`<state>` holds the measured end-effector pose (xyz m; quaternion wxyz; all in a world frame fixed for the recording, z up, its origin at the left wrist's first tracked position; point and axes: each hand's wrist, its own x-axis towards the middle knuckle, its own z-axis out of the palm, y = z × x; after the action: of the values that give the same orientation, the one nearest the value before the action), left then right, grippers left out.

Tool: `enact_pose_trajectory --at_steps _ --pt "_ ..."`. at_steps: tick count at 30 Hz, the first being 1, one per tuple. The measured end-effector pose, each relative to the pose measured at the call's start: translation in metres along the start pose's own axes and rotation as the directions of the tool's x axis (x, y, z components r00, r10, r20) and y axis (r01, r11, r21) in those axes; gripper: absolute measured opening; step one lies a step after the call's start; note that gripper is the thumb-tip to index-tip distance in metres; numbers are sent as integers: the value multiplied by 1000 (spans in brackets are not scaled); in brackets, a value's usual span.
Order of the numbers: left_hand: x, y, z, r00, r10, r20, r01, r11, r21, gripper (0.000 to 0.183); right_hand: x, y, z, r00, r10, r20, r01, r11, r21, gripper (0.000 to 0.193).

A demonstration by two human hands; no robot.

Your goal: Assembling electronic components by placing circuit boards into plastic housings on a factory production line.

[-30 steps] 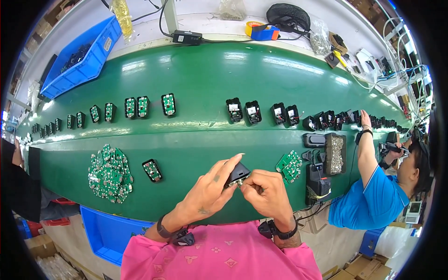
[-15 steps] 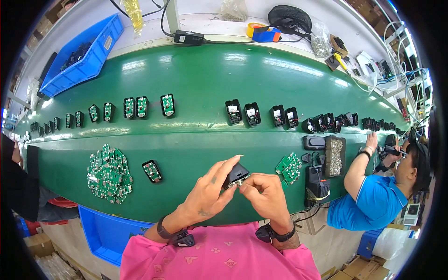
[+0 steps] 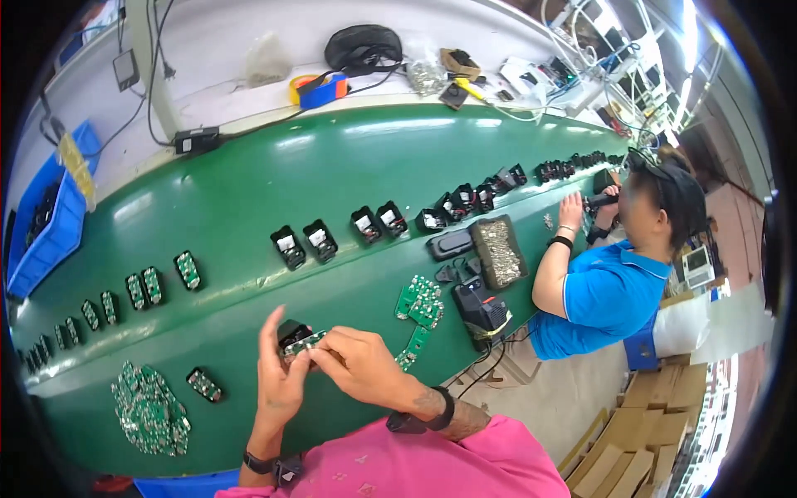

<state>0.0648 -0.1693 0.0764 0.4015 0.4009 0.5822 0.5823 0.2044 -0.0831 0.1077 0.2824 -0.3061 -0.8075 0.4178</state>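
My left hand (image 3: 279, 378) grips a black plastic housing (image 3: 290, 330), its open side turned up toward me. At that opening, a green circuit board (image 3: 309, 341) is pinched between the thumb and fingers of my right hand (image 3: 365, 363). Whether the board sits inside the housing or only at its rim I cannot tell. To the left lies a black housing with a board in it (image 3: 204, 384), beside a large heap of green circuit boards (image 3: 151, 412). Right of my hands is a smaller group of boards (image 3: 421, 300), with one loose board (image 3: 413, 346) nearer me.
Housings with white and red parts inside (image 3: 320, 239) and board-filled housings (image 3: 188, 270) stand in a row across the green table (image 3: 249, 191). A tray of small metal parts (image 3: 499, 253) and a black device (image 3: 481, 311) stand right, near a co-worker in blue (image 3: 594, 286).
The view has swung right, showing more of the co-worker. In my hands the housing has turned so its opening and the board now show.
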Motion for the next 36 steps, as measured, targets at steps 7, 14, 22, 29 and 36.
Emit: enact_pose_trajectory --at_steps 7,14,22,29,36 --pt "13 -11 -14 984 -71 163 123 934 -335 56 4 16 -4 888 416 198 -457 846 274 22" --pt "14 -28 -17 998 -61 8 61 960 -273 57 4 12 15 993 117 -33 -97 928 360 17" --pt "7 -28 -20 998 36 42 -34 998 -44 58 8 24 18 990 107 -87 -101 993 68 22" --pt "13 -28 -4 968 234 -95 -216 962 165 53 12 7 2 979 175 100 -186 977 107 24" --pt "11 -25 0 955 236 -178 -214 968 132 56 13 0 7 989 131 66 -134 990 50 18"
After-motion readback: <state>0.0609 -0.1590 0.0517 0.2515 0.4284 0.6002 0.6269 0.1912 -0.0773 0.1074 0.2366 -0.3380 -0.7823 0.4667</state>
